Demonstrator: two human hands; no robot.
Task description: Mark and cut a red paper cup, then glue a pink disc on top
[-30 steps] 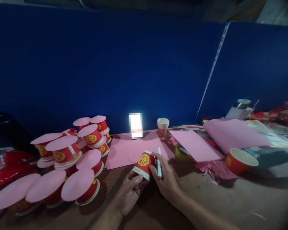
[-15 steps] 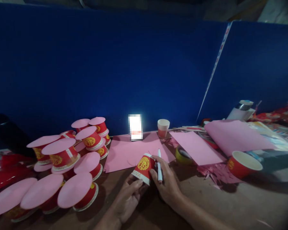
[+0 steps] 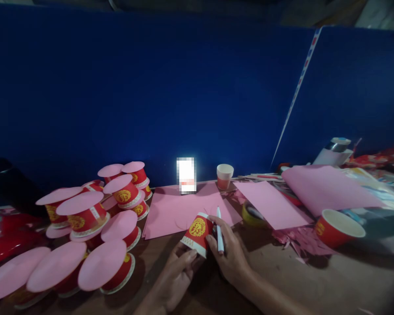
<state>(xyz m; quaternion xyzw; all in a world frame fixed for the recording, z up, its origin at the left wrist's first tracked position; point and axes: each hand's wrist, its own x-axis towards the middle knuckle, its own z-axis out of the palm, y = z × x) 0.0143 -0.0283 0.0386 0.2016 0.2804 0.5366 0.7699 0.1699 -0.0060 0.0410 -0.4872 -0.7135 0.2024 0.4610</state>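
A red paper cup (image 3: 198, 234) with a gold emblem and white zigzag-edged rim is held tilted in front of me. My left hand (image 3: 180, 273) is closed around its rim end, thumb on the near side. The fingers and thumb of my right hand (image 3: 229, 249) grip the cup's other side. Tucked in that same hand is a white pen (image 3: 219, 234), its tip pointing up and away. Beneath and behind the cup lie pink paper sheets (image 3: 180, 205), with faint curved lines near the cup.
Several red cups topped with pink paper discs (image 3: 102, 264) are stacked at left. An open red cup (image 3: 338, 229), pink paper (image 3: 272, 201), shredded scraps (image 3: 298, 243) and a yellowish tape roll (image 3: 252, 216) lie at right. A pale cup (image 3: 224, 175) and a bright pixelated screen (image 3: 186, 175) stand at the back.
The view has shifted slightly. Both hands keep their hold on the paper cup, and the pen stays in my right hand.
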